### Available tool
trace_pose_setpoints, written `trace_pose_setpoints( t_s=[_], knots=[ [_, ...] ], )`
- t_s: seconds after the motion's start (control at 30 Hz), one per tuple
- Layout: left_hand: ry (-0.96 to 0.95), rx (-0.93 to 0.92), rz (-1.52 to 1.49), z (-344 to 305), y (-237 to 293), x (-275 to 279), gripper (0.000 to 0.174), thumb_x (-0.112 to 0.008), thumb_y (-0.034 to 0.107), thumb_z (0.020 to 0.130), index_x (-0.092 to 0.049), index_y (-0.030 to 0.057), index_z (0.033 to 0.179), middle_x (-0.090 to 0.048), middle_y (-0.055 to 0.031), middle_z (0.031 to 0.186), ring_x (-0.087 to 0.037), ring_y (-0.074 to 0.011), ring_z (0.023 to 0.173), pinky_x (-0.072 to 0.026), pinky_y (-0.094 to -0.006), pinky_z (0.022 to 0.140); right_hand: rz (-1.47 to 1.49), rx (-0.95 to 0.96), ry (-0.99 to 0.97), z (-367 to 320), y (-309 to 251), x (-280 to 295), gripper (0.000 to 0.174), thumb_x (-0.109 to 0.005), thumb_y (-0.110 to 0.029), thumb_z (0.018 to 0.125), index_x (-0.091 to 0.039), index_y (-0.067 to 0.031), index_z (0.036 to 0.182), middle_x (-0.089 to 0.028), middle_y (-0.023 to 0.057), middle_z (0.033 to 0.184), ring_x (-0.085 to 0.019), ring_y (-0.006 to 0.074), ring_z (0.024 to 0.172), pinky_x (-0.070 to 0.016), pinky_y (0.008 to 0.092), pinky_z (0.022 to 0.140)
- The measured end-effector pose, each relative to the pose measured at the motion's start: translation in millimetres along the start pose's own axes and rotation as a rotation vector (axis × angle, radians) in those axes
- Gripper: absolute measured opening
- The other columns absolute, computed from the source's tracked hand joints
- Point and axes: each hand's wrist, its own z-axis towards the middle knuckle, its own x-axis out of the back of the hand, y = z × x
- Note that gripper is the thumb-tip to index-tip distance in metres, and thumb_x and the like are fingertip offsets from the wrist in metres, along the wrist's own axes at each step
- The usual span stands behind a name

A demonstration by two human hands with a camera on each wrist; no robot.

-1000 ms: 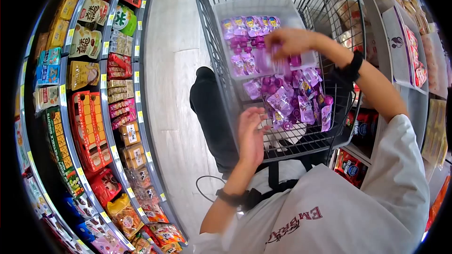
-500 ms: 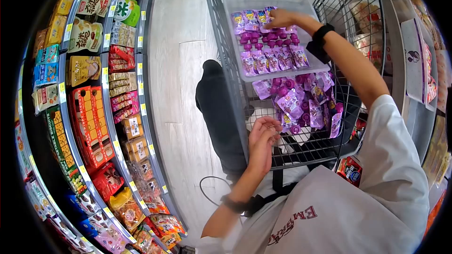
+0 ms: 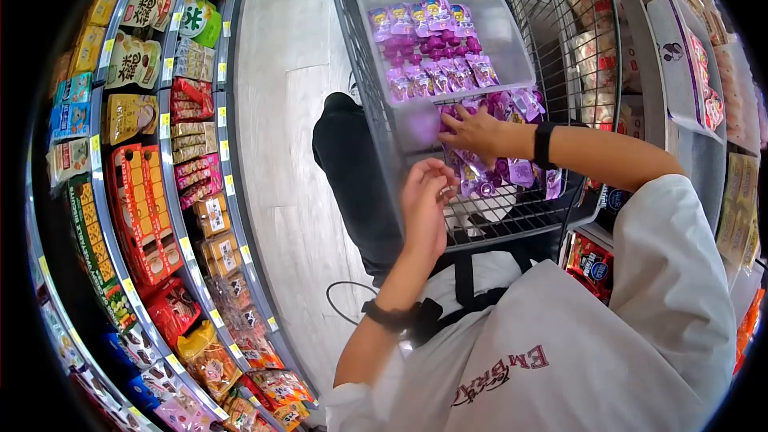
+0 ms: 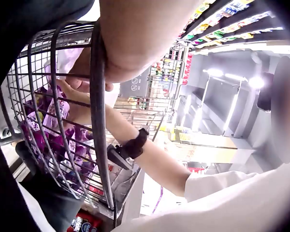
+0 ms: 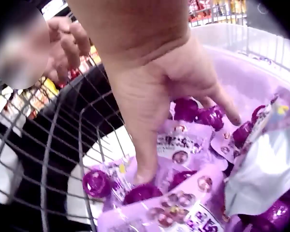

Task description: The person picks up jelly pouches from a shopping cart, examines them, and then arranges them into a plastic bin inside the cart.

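My right hand (image 3: 476, 134) reaches down onto a loose pile of purple spouted pouches (image 3: 520, 172) in the shopping cart. In the right wrist view its fingers are spread among the pouches (image 5: 183, 203), the thumb down between two of them. Just beyond the pile, a translucent plastic bin (image 3: 516, 40) holds purple pouches (image 3: 436, 16) in two facing rows, their round purple caps meeting in the middle. My left hand (image 3: 426, 200) hovers by the cart's near left side, fingers loosely bent and holding nothing.
The wire cart (image 3: 576, 72) surrounds the bin and pile. Snack shelves (image 3: 160, 192) line the left side, across a pale floor (image 3: 288, 152). On the right are more shelves with a white display box (image 3: 680, 72). My dark-clothed knee (image 3: 348, 160) sits left of the cart.
My right hand left the bin's far row, where pouches now stand, and came back toward me onto the loose pile. The left hand stays about where it was.
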Motion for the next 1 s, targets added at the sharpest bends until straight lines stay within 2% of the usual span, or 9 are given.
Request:
trace_pose_setpoints(
  t_s=[0.17,0.27,0.33,0.43,0.57,0.67,0.73,0.83,1.0],
  knots=[
    [0.009,-0.013,0.001,-1,1,0,0.02,-0.054,0.006,0.087,-0.054,0.0093,0.107,-0.058,-0.0012,0.096,-0.057,-0.0157,0.092,-0.0422,-0.031,0.081,-0.02,-0.001,0.024,19,5,-9,0.126,-0.096,-0.036,0.037,-0.033,-0.018,0.145,-0.031,0.0184,0.146,-0.04,0.045,0.127,-0.05,0.0594,0.091],
    [-0.019,-0.016,-0.019,0,-1,1,0.02,-0.055,0.006,0.087,-0.054,0.009,0.107,-0.058,-0.0014,0.096,-0.058,-0.0159,0.091,-0.0427,-0.0312,0.082,-0.011,0.092,0.037,24,12,-12,0.125,-0.096,-0.037,0.033,-0.037,-0.0201,0.143,-0.036,0.0168,0.144,-0.045,0.0433,0.124,-0.0505,0.0507,0.093],
    [-0.017,-0.024,-0.016,0,0,1,0.021,-0.056,0.006,0.087,-0.055,0.009,0.107,-0.058,-0.0016,0.096,-0.058,-0.016,0.09,-0.0433,-0.0315,0.082,-0.036,0.149,0.045,25,12,-7,0.118,-0.096,-0.036,0.034,-0.045,-0.021,0.139,-0.041,0.014,0.14,-0.05,0.041,0.118,-0.0501,0.0427,0.092],
    [-0.012,-0.035,-0.015,0,1,0,0.02,-0.056,0.006,0.087,-0.055,0.0089,0.107,-0.057,-0.0014,0.096,-0.058,-0.0159,0.089,-0.0438,-0.0319,0.082,-0.068,0.176,0.092,22,11,-6,0.109,-0.095,-0.034,0.035,-0.051,-0.0201,0.134,-0.043,0.0109,0.14,-0.053,0.0388,0.114,-0.0493,0.0419,0.091],
    [-0.016,-0.048,-0.018,2,-2,2,0.02,-0.055,0.006,0.087,-0.054,0.0087,0.106,-0.057,-0.0018,0.096,-0.058,-0.0161,0.088,-0.0442,-0.0329,0.083,-0.087,0.214,0.134,21,11,-8,0.099,-0.095,-0.033,0.036,-0.059,-0.0182,0.127,-0.044,0.0101,0.139,-0.054,0.0372,0.113,-0.0486,0.0422,0.092],
    [-0.038,-0.066,-0.022,4,-4,4,0.02,-0.055,0.005,0.086,-0.054,0.0084,0.106,-0.057,-0.0023,0.096,-0.058,-0.0162,0.088,-0.0449,-0.0343,0.085,-0.096,0.197,0.01,22,7,-7,0.087,-0.094,-0.032,0.041,-0.061,-0.0196,0.121,-0.041,0.0092,0.139,-0.047,0.0389,0.122,-0.0517,0.0447,0.09],
    [-0.045,-0.072,-0.024,5,-6,4,0.02,-0.055,0.005,0.086,-0.054,0.0084,0.106,-0.057,-0.0029,0.096,-0.058,-0.0166,0.089,-0.0455,-0.0355,0.087,-0.082,0.185,0.119,18,6,-11,0.075,-0.094,-0.028,0.043,-0.069,-0.017,0.113,-0.051,0.0107,0.132,-0.058,0.0355,0.112,-0.0509,0.0426,0.089],
    [-0.039,-0.067,-0.01,6,-4,5,0.021,-0.055,0.006,0.086,-0.054,0.0081,0.106,-0.058,-0.0032,0.097,-0.058,-0.0172,0.089,-0.0462,-0.0356,0.087,-0.052,0.128,-0.017,27,6,-10,0.064,-0.091,-0.026,0.048,-0.068,-0.0179,0.107,-0.051,0.0093,0.132,-0.061,0.0354,0.107,-0.0539,0.045,0.084],
    [-0.046,-0.044,0.008,7,-5,5,0.023,-0.057,0.007,0.086,-0.056,0.0089,0.109,-0.059,-0.0031,0.096,-0.059,-0.0177,0.09,-0.0466,-0.0349,0.086,-0.008,0.141,0.01,-3,11,-3,0.047,-0.086,-0.018,0.056,-0.07,-0.0149,0.101,-0.057,0.01,0.122,-0.064,0.0338,0.098,-0.0538,0.045,0.079]
  ],
)
